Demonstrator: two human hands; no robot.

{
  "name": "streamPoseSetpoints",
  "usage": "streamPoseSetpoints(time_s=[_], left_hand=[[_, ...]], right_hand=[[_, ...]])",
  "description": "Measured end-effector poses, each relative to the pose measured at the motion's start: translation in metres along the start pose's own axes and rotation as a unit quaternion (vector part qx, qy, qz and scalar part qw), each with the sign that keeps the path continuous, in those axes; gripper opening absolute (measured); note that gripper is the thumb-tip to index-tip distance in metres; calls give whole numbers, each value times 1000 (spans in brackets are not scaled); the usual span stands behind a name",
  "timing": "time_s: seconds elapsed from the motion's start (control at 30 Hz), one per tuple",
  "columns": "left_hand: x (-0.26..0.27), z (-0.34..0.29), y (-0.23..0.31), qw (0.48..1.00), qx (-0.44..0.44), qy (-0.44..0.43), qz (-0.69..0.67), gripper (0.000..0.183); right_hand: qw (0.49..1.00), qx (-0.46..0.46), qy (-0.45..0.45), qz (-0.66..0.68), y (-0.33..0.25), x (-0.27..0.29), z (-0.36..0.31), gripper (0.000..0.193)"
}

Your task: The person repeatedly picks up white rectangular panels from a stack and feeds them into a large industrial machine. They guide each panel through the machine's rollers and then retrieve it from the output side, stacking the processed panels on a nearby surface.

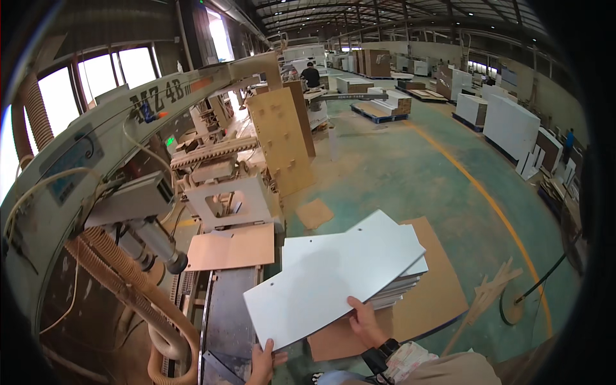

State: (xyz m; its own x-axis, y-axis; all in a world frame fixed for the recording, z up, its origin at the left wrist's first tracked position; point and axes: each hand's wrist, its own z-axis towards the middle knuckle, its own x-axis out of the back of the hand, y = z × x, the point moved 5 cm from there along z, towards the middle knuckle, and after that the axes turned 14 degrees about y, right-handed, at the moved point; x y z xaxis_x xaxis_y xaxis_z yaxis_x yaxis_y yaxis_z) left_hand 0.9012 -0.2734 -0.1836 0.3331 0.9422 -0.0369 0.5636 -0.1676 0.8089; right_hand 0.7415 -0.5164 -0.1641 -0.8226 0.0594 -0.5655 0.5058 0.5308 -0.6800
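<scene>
My left hand (261,363) holds the near left corner of a long white panel (333,276), with the thumb on top. My right hand (366,325) grips the same panel by its near edge, thumb on the upper face and fingers underneath. A few small dark holes show along the panel's far edge. The panel lies slanted over a stack of similar white panels (390,295), whose edges show below its right end; whether it still touches them I cannot tell. Under the stack is a brown sheet (443,292).
On my left stands a large machine (122,122) with a metal bed (232,321), hanging cylinders (157,244) and ribbed hoses (170,330). A tan board (232,247) lies across the bed. Wood strips (491,289) and a round-based stand (511,309) are right; a person (310,77) is far off.
</scene>
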Motion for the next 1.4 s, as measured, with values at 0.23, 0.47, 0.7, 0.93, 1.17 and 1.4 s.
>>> streamPoseSetpoints(time_s=[0.23, 0.47, 0.7, 0.93, 1.17, 1.4], left_hand=[[-100, 99, 69, 988, -117, -87, 58, 43], [-117, 144, 100, 777, -331, -3, 535, 51], [-34, 86, 49, 819, -462, 125, 315, 59], [132, -35, -96, 952, -164, 178, 185, 50], [193, -274, -265, 886, -16, 404, -227, 39], [54, -548, -438, 464, -43, 680, -567, 32]], right_hand=[[983, 12, 92, 159, 3, 33, 96, 17], [970, -139, 15, -199, 11, 43, 114, 52], [867, -261, -182, -382, 109, -66, 21, 40], [583, -309, -521, -541, 230, -149, -163, 36], [156, -452, -716, -509, 278, -60, -388, 26], [-314, -414, -777, -357, 154, 160, -585, 39]])
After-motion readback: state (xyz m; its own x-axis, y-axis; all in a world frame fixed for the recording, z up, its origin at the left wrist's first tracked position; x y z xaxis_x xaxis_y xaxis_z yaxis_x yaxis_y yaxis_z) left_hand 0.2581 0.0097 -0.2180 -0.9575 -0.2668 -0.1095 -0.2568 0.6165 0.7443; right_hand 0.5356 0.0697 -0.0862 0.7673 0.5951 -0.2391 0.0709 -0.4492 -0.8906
